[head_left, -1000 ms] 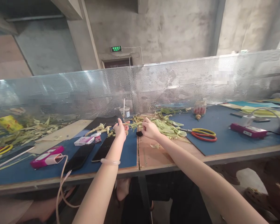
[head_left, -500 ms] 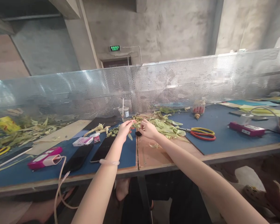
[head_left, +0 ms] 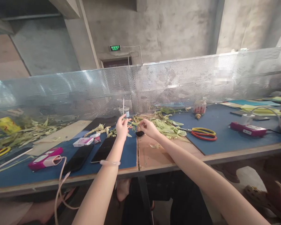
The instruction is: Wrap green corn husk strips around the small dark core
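- Green, limp leaves and thin stems (head_left: 166,126) lie in a loose, crinkled heap at the middle of the surface (head_left: 154,157), from its bare tan section toward the far edge, by a shiny perforated metal screen (head_left: 154,87).
- Left hand (head_left: 122,128), above the heap's left side, has its fingers partly raised and apart; a smooth, translucent pale bangle (head_left: 110,162) rings the wrist. Whether it grips a stem cannot be told.
- Right hand (head_left: 149,128) is curled, thumb and forefinger close together at the heap's near side; what lies between them is too small to tell.
- Dark and rounded, a small object (head_left: 140,133) sits just below the right fingertips, partly covered.
- Knobbly pale roots (head_left: 98,129) and a lumpy dark green clump (head_left: 111,133) rest left of the left hand, beyond two flat, glossy black phones (head_left: 80,158).
- Red and yellow looped handles mark the scissors (head_left: 202,133) on the blue covering right of the heap; leaves touch or overlap the blade end.
- Clear-walled jar (head_left: 199,107) stands near the far edge; its contents are blurred.
- Cut off at the left edge: another pair of looped handles (head_left: 2,153).
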